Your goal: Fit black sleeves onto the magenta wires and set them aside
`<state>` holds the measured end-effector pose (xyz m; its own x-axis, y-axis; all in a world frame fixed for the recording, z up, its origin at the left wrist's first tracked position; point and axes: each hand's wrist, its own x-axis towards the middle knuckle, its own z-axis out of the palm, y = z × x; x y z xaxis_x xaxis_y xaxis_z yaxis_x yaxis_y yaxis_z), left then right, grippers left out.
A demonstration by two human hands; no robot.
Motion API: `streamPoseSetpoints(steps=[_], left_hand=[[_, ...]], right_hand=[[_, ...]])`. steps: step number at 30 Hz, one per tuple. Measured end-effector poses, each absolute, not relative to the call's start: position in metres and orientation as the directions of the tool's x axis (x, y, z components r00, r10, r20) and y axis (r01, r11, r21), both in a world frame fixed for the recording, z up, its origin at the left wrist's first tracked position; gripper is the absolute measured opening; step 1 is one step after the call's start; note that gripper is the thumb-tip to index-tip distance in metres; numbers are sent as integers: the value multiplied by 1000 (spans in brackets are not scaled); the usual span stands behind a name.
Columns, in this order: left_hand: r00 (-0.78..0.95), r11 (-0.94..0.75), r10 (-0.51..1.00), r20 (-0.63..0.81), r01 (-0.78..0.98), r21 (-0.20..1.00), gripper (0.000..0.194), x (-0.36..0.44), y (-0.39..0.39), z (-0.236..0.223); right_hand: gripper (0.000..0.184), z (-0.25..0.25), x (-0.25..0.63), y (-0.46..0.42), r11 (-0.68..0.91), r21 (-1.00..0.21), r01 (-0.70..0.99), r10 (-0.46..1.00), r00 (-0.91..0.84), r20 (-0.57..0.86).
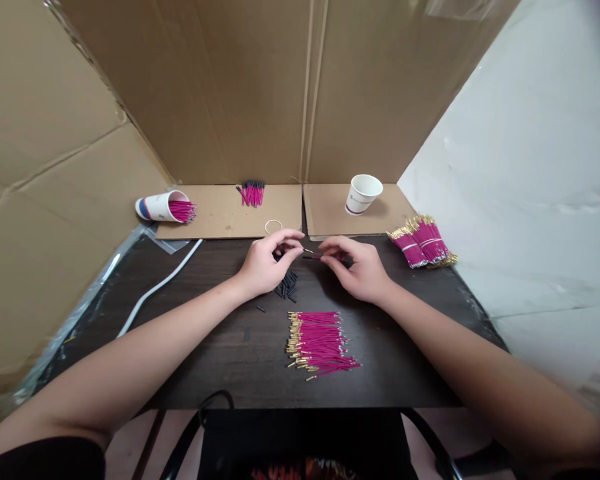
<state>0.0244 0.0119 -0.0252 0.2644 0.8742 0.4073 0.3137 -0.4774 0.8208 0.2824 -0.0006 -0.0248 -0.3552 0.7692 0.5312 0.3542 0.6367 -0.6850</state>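
Observation:
A short magenta wire (315, 255) with a gold-coloured end bridges the small gap between my hands. My right hand (359, 268) pinches it by the magenta part. At its gold end, my left hand (269, 264) has thumb and forefinger closed; what lies between those fingertips is too small to make out. Under and beside my left hand is a loose pile of small black sleeves (289, 285). Nearer to me, a row of magenta wires (321, 341) lies on the dark table, gold ends to the left.
Magenta wires with black ends (253, 194) lie on a cardboard strip (210, 217) at the back. A tipped paper cup (156, 207) holds more wires. An upright paper cup (364, 195) and banded wire bundles (424, 243) are at right. A white cable (157, 287) crosses the left side.

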Motion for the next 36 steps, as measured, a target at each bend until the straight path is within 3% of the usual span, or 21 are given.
streamPoseSetpoints(steps=[10, 36], left_hand=[[322, -540, 838, 441, 366, 758, 25, 23, 9, -22], [382, -550, 822, 422, 345, 761, 23, 23, 7, -20]], right_hand=[[16, -23, 285, -1, 697, -579, 422, 717, -406, 567], [14, -23, 280, -5, 673, -607, 423, 740, -379, 556]])
